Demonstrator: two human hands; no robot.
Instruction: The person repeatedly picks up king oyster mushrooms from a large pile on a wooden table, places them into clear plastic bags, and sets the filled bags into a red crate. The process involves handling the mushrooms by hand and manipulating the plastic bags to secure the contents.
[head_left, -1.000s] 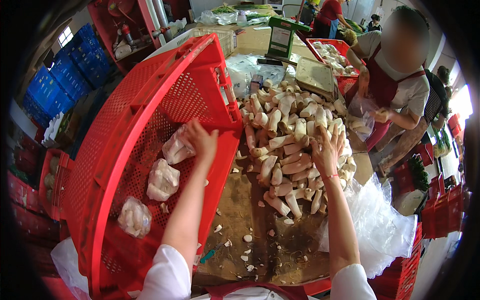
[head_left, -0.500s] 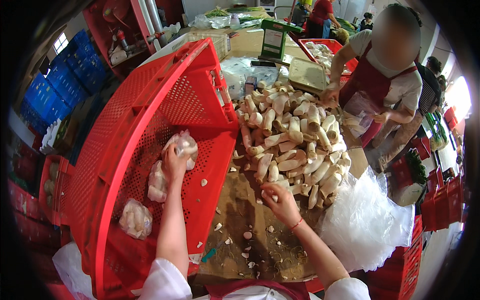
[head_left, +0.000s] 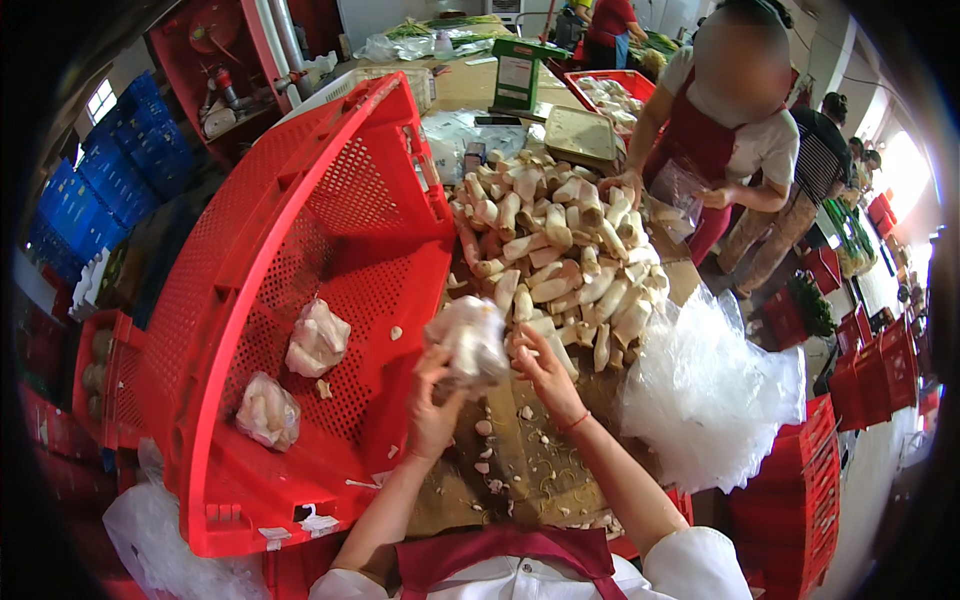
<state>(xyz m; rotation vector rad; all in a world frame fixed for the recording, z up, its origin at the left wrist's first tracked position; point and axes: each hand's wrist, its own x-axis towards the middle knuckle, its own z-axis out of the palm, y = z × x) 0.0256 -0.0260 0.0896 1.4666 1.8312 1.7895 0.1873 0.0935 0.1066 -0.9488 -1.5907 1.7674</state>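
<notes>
Well, the clear bag of king oyster mushrooms point(head_left: 468, 345) sits in my left grip point(head_left: 433, 412), near the center of the frame and somewhat blurred, just right of the crate's lower side. My left fingers are closed around its lower left. My right grip point(head_left: 548, 378) is at the bag's right side, fingers bent and narrow; I cannot tell whether they touch it or hold anything.

Below, pale trimmings point(head_left: 484, 428) litter the brown worktop point(head_left: 605, 397). Just beyond, a heap of loose king oyster mushrooms point(head_left: 560, 288) fills the middle. Left of center, a tilted red perforated crate point(head_left: 350, 185) opens toward me, with two more filled bags point(head_left: 319, 340) lying inside. At right lies a crumpled pile of clear plastic bags point(head_left: 710, 385).

Toward the top stands a green scale point(head_left: 516, 75). At upper right, a co-worker in a maroon apron point(head_left: 690, 125) reaches one hand to the heap's edge while the other holds a clear bag point(head_left: 678, 198). Stacked blue crates point(head_left: 105, 195) stand at upper left.
</notes>
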